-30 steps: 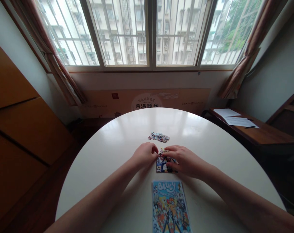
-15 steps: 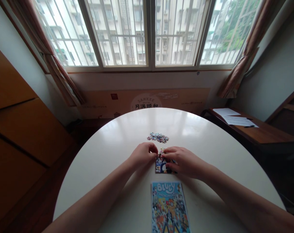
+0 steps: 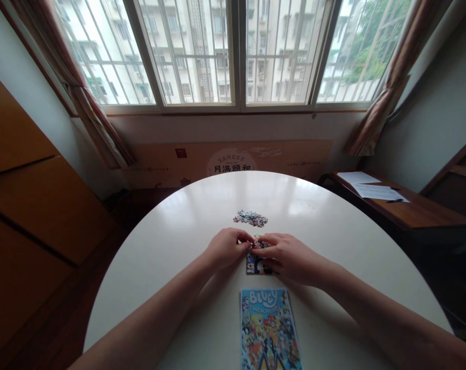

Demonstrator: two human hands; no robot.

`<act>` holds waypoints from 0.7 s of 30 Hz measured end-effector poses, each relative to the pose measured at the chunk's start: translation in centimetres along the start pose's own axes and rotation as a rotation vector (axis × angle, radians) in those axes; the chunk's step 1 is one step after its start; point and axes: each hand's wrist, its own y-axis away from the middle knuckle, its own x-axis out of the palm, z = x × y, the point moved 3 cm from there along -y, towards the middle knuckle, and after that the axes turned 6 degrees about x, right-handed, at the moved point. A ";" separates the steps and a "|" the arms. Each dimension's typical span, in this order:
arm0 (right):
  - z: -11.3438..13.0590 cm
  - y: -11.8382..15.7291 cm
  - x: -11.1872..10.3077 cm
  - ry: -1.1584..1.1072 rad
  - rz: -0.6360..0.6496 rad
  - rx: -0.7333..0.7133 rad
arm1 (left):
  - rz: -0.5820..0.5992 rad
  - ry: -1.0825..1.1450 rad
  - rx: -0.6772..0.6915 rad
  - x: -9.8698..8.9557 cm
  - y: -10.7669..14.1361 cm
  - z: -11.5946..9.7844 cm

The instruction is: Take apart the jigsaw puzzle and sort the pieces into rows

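Note:
A partly assembled jigsaw puzzle (image 3: 253, 265) lies on the white round table under my hands. At its upper left edge, my left hand (image 3: 229, 246) has thumb and index finger nearly together around what seems to be a puzzle piece, mostly hidden by the fingertips. My right hand (image 3: 289, 253) rests over the puzzle's right side, fingers stretched out, the tips touching its surface beside the left fingertips. Much of the puzzle is covered by this hand. Just beyond is a loose pile of puzzle pieces (image 3: 250, 218). Nearer to me lies a colourful picture card (image 3: 270, 329) marked "Bluey".
The white table (image 3: 159, 246) has a curved far edge. To the right stands a brown wooden table (image 3: 417, 213) with papers (image 3: 381, 192) and a pen. Orange-brown cabinets (image 3: 36, 205) are at the left, and a barred window with curtains is ahead.
My left fingertips have shifted slightly to the right over the puzzle. The right hand's fingers have moved a little left, covering more of its middle. The pile and card stay put.

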 end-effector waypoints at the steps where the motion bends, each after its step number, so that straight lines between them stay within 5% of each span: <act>1: 0.1 0.0 0.0 0.002 0.001 -0.001 | -0.007 -0.019 0.015 0.1 0.1 -0.1; 7: 0.1 -0.1 0.1 0.019 0.011 0.006 | -0.131 -0.071 0.044 0.1 0.0 -0.2; 15: -0.3 0.1 0.3 0.027 0.031 0.050 | -0.344 -0.160 -0.114 -0.9 -1.4 1.9; 21: -0.3 0.0 0.2 -0.022 0.040 0.073 | -0.314 -0.264 -0.001 -1.2 -0.5 0.8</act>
